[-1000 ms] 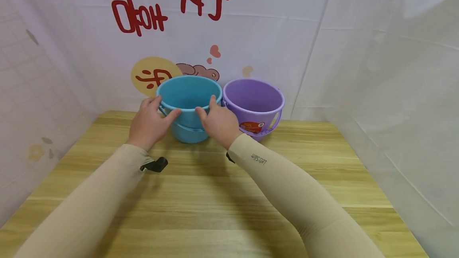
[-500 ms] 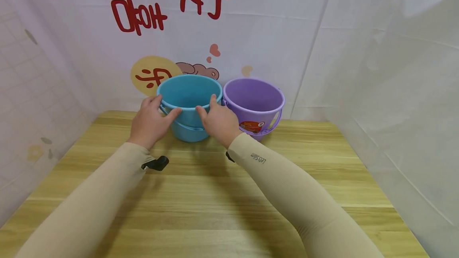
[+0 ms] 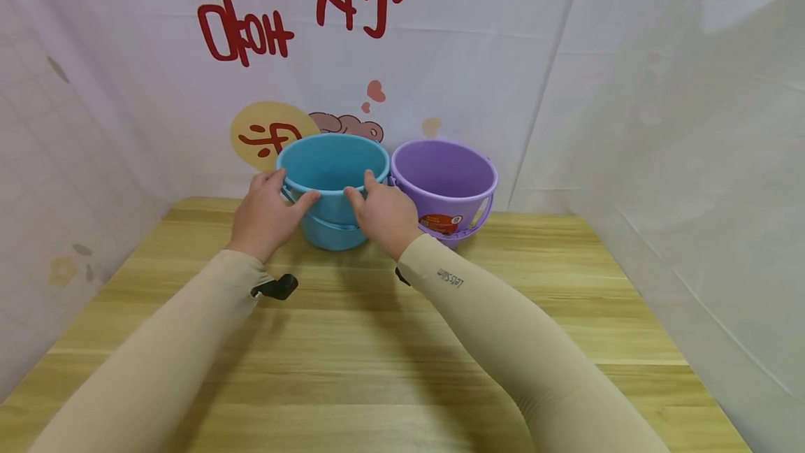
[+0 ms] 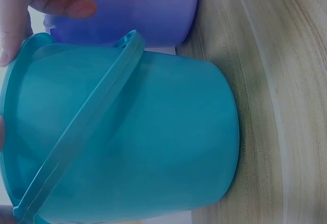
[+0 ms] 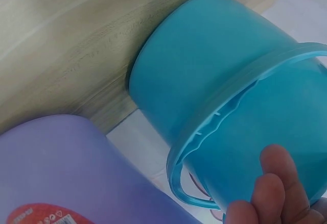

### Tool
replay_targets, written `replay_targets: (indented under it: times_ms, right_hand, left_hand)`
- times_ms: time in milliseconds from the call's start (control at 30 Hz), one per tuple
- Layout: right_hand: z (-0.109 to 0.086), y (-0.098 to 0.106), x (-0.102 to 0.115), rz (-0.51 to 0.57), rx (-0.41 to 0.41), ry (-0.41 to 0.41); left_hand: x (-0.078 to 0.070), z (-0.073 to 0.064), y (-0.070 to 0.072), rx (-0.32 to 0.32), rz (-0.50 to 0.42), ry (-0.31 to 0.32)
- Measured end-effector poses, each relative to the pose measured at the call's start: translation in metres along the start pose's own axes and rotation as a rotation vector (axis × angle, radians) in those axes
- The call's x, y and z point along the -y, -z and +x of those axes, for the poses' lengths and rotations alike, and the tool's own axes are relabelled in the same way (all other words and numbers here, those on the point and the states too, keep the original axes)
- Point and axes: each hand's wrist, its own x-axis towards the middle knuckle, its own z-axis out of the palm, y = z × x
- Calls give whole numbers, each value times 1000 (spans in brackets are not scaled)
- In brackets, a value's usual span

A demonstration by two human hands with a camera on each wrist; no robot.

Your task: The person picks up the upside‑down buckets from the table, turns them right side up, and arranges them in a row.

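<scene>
A blue bucket (image 3: 333, 234) stands upright on the wooden table, its handle (image 5: 240, 89) hanging down across the front. My left hand (image 3: 265, 219) holds the left side of its rim, thumb along the front edge. On the right side my right hand (image 3: 388, 221) grips the rim between thumb and index finger. The other right fingers (image 5: 268, 198) curl loosely beside the bucket wall in the right wrist view. Close against the blue bucket's right side stands a purple bucket (image 3: 434, 205) with a red label. The left wrist view shows few of the left fingers.
The wooden table (image 3: 352, 369) reaches forward to a white printed sheet (image 3: 478, 54) behind both buckets. White sheets also hang at the left and right sides. A dark wrist camera (image 3: 277, 287) juts from the left sleeve.
Both hands stay at the blue bucket's rim and the buckets keep their places. The right index fingertip has dipped slightly, and the head view has shifted a little.
</scene>
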Motion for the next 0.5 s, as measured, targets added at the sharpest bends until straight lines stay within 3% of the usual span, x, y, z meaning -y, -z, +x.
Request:
replay_targets:
  times_ms: [500]
  right_hand:
    - [-1, -1, 0, 48, 21, -9]
  left_hand:
    - [-2, -1, 0, 21, -6, 11]
